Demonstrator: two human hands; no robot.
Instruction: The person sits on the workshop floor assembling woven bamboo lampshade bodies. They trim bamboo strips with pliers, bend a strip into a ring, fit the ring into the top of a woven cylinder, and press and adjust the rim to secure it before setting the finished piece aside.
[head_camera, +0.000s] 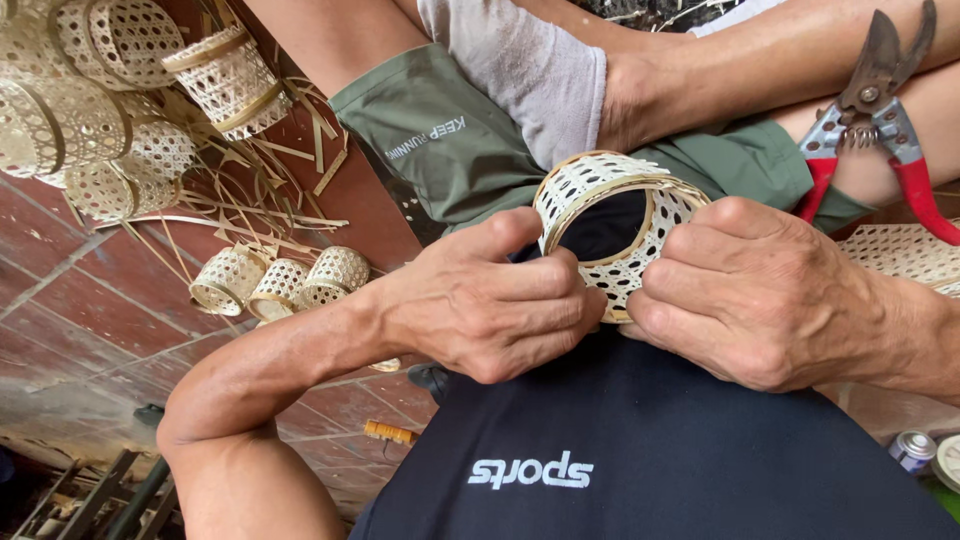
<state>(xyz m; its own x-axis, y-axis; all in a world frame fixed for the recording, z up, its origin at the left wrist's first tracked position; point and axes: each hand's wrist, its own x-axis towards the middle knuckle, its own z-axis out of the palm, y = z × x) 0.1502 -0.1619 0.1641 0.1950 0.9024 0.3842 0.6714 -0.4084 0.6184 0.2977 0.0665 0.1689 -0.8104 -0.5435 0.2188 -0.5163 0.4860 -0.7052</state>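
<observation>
Basket (622, 215), pale open-weave ring, seemingly unfinished, rim banded.

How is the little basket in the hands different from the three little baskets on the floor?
The woven basket ring is held up by the left hand and right hand; the three small baskets lie tipped on the tiled floor, untouched. The held one looks bigger, being closer. All are pale, open-weave bamboo.

Pruning shears (868, 110) rightward, woven baskets (280, 283) leftward.
</observation>
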